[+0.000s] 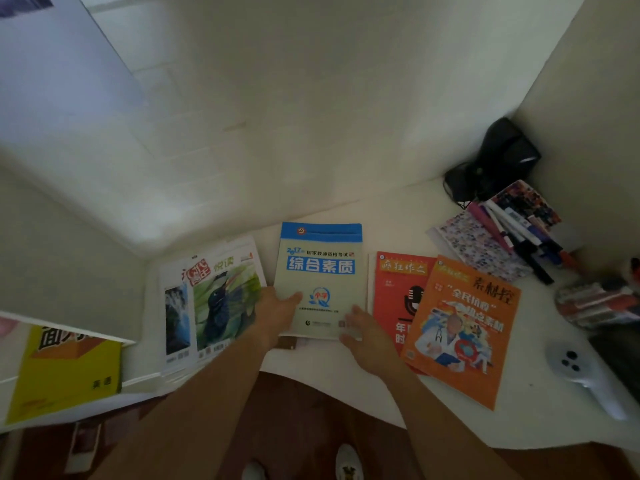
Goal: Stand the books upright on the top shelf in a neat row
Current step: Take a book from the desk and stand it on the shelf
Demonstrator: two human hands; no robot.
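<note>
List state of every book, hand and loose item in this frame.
blue-topped book: flat on the desk, both hands on its near end
left hand: grips its near left corner
right hand: fingers on its near right corner
bird-cover magazine: flat, left of it
red magazine: flat, partly under the orange one
orange magazine: flat, on top
yellow book: lying on a lower ledge at left
pens: loose pile

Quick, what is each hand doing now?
Left hand: grips the blue book at its left edge.
Right hand: rests open on its lower right corner.
</note>
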